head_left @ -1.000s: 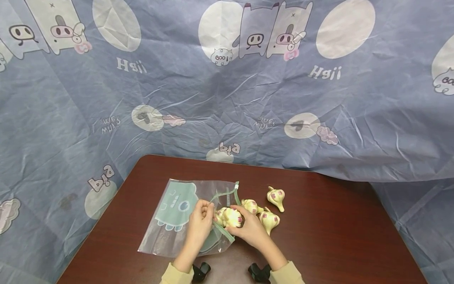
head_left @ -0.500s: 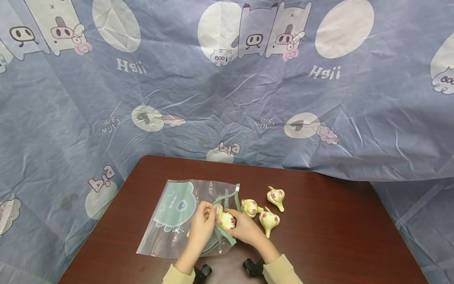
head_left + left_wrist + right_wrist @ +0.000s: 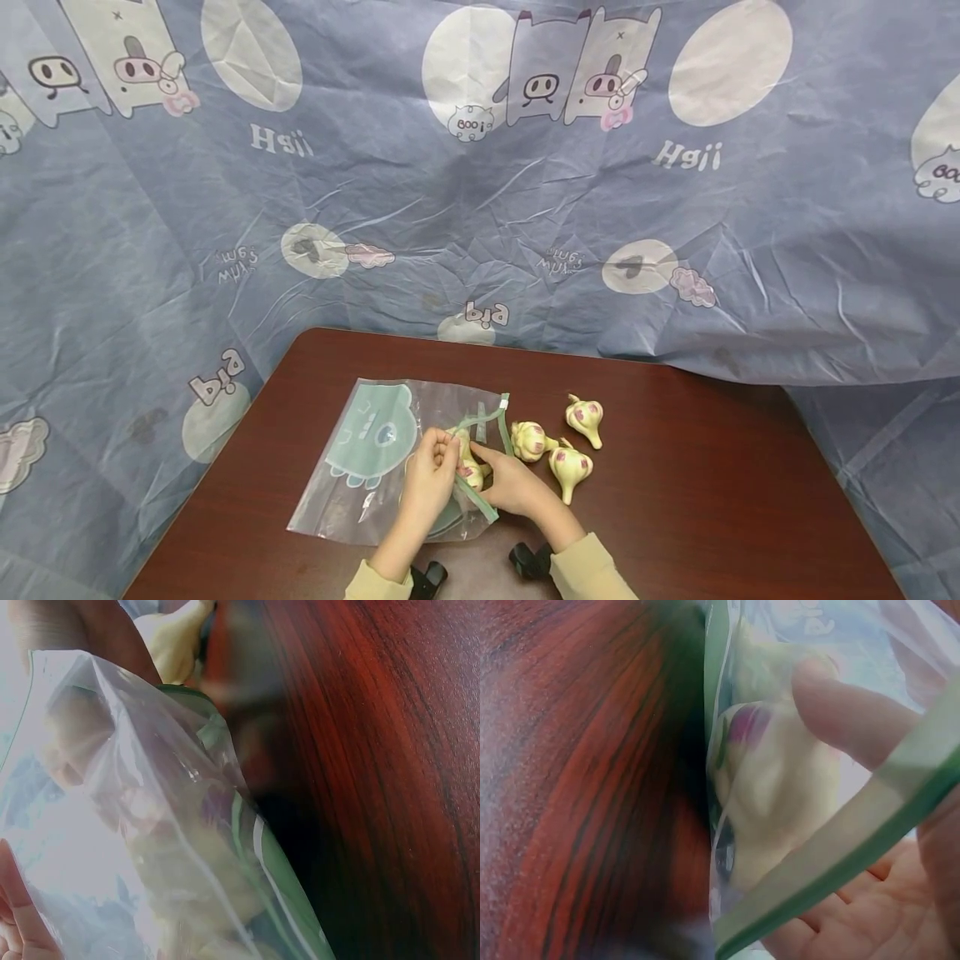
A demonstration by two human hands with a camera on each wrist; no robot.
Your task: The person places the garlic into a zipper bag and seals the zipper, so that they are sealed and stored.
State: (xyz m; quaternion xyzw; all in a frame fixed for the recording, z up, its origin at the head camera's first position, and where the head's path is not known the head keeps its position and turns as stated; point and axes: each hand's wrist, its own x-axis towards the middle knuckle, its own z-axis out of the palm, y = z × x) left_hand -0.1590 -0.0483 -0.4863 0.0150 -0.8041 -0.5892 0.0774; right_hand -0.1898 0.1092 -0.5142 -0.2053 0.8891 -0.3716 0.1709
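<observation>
Both hands meet low at centre, left hand (image 3: 429, 477) apparently pinching, right hand (image 3: 504, 483) fingers extended.

The bench (image 3: 675, 500) carries a zip bag (image 3: 367, 467) lying flat, its open mouth facing right. The left hand (image 3: 429, 479) rests on the bag at the near end of the mouth, fingers pinching the upper edge of the opening. The right hand (image 3: 510, 487) lies just right of the bag, its fingers reaching into the mouth and touching a garlic bulb (image 3: 472, 473) inside it. Three loose garlic bulbs (image 3: 570, 465) lie on the bench right of the bag, near one another. A printed cloth (image 3: 480, 208) hangs behind the bench, well beyond the bag.
</observation>
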